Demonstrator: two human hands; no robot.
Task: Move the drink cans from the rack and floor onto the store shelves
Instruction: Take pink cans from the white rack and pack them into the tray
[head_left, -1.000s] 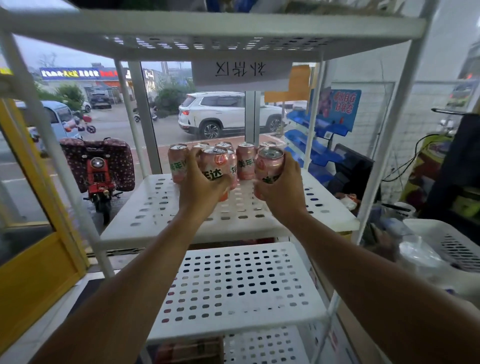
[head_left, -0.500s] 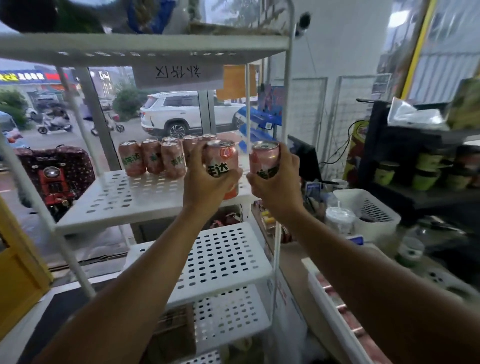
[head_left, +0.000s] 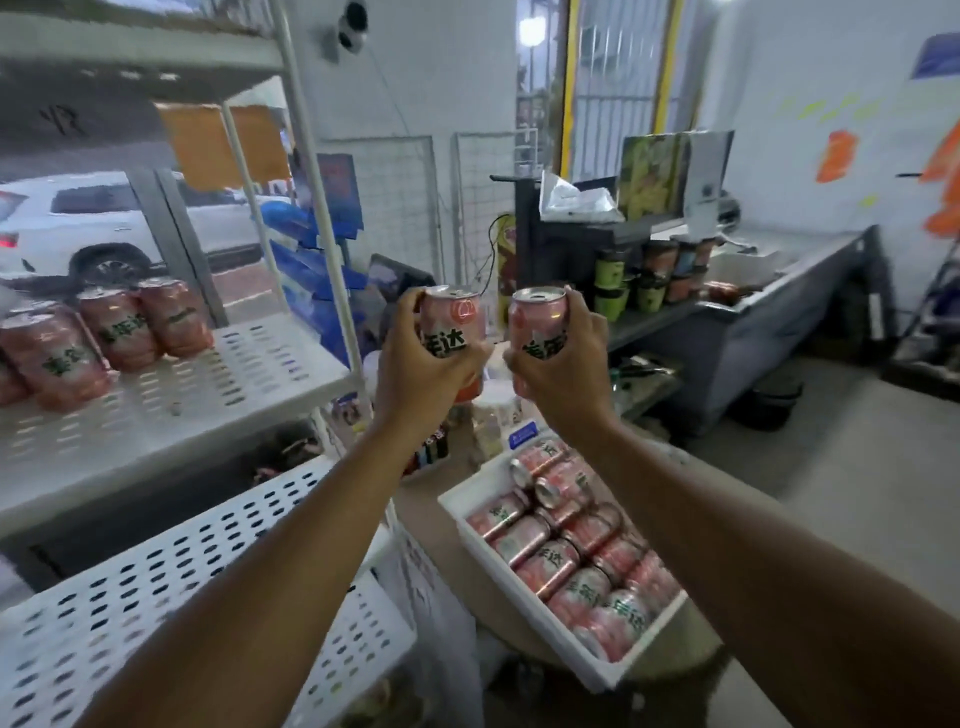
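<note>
My left hand (head_left: 423, 364) grips an upright pink drink can (head_left: 451, 323), and my right hand (head_left: 561, 366) grips a second pink can (head_left: 537, 325) beside it. Both cans are held in the air to the right of the white perforated rack (head_left: 270, 358), off its shelf. Several more pink cans (head_left: 111, 330) stand on the rack's middle shelf at the left. Below my right arm, a white tray (head_left: 470, 496) holds several pink cans (head_left: 571, 561) lying on their sides.
The rack has lower perforated shelves (head_left: 208, 561) and an upright post (head_left: 317, 208). A dark counter (head_left: 779, 301) with stacked cups (head_left: 649, 280) runs along the right wall. Grey floor (head_left: 857, 441) lies to the right. A window at the left shows a white car (head_left: 104, 228).
The view has swung right, away from the rack. Both hands, each still gripping a can, have moved off the middle shelf to its right; the tray of cans has come into view.
</note>
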